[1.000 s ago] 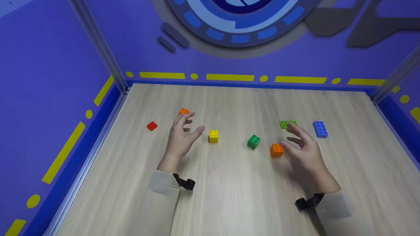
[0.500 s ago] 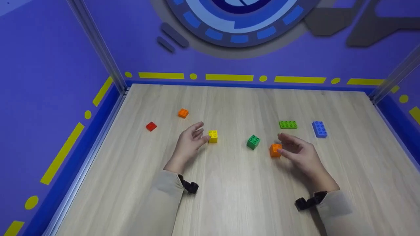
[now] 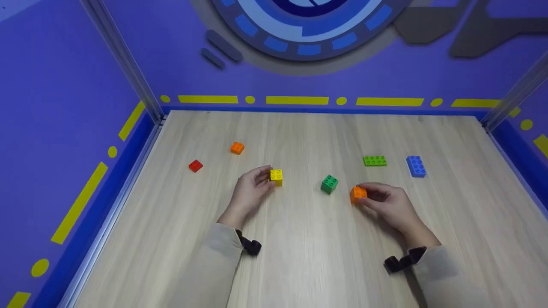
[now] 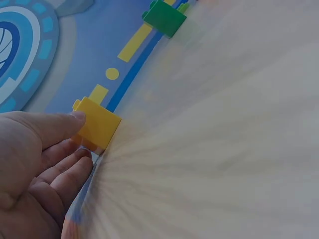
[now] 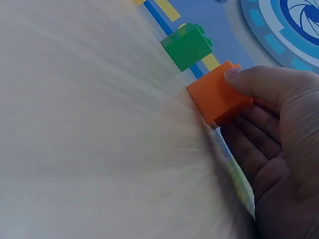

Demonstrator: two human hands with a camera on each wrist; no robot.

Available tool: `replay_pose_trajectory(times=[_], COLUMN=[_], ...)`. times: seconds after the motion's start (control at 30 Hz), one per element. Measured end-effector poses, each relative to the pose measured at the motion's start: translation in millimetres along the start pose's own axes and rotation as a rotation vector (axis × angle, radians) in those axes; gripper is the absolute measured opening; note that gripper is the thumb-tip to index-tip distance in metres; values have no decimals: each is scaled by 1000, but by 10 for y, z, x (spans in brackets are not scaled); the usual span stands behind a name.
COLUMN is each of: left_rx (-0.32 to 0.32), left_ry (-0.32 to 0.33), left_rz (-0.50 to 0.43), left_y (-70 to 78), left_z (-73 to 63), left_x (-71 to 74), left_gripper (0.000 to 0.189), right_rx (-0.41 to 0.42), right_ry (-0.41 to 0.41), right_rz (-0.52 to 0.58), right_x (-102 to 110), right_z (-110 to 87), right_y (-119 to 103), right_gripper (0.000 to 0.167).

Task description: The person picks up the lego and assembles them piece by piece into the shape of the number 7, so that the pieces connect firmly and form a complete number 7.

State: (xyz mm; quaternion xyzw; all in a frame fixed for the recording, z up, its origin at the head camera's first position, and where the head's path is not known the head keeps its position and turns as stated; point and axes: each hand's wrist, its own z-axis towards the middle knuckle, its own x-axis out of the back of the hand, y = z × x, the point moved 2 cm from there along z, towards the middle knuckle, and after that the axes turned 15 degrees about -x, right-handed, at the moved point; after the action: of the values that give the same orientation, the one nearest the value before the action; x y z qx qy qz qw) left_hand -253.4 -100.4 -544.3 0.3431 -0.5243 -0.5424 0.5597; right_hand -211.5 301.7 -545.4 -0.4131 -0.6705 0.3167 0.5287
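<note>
Between thumb and fingers, my left hand (image 3: pixel 249 191) pinches a yellow building brick (image 3: pixel 276 177) from its left side, low at the table. In the left wrist view the thumb presses the near face of that yellow brick (image 4: pixel 96 125). My right hand (image 3: pixel 394 206) grips an orange building brick (image 3: pixel 358 195) from the right. The right wrist view has the thumb on the upper part of this orange brick (image 5: pixel 217 94), with fingers behind it. Standing between the two hands is a green building brick (image 3: pixel 329 184), which neither hand touches.
Farther back on the right lie a flat lime-green brick (image 3: pixel 375 161) and a long blue brick (image 3: pixel 416 166). At the left are a small red brick (image 3: pixel 195 166) and a second orange brick (image 3: pixel 237 148). Purple-blue panels (image 3: pixel 274 81) wall the wooden table (image 3: pixel 299 256).
My left hand has moved right, away from the back orange brick, and taken hold of the yellow brick. My right hand has come down leftward and closed its fingers on the nearer orange brick.
</note>
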Motion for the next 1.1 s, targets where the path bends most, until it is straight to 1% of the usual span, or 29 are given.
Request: replay_pose_trajectory(times=[0.2, 0.33, 0.43, 0.53, 0.7, 0.8, 0.97, 1.1], left_rx=[-27, -46, -49, -45, -40, -46, -76, -100], left_ry=[20, 38, 49, 57, 73, 84, 71, 51], left_rz=[36, 67, 78, 80, 51, 19, -21, -40], left_y=[16, 13, 13, 17, 17, 11, 27, 96], left_z=[-6, -16, -16, -7, -1, -7, -16, -24], left_x=[1, 15, 20, 16, 4, 1, -15, -55], left_gripper=[50, 48, 48, 47, 44, 41, 40, 39], right_rx=[0, 17, 36, 37, 23, 30, 49, 55], right_ry=[-13, -29, -42, -51, -80, -92, -96, -100], right_rz=[-2, 23, 27, 15, 3, -10, -35, -49], right_x=[-76, -164, -226, -281, -382, -436, -485, -496], right_z=[-42, -61, -78, -113, -180, -203, -225, -226], right_y=[-65, -116, -141, -166, -208, -225, -233, -243], right_gripper=[45, 43, 42, 41, 41, 40, 39, 39])
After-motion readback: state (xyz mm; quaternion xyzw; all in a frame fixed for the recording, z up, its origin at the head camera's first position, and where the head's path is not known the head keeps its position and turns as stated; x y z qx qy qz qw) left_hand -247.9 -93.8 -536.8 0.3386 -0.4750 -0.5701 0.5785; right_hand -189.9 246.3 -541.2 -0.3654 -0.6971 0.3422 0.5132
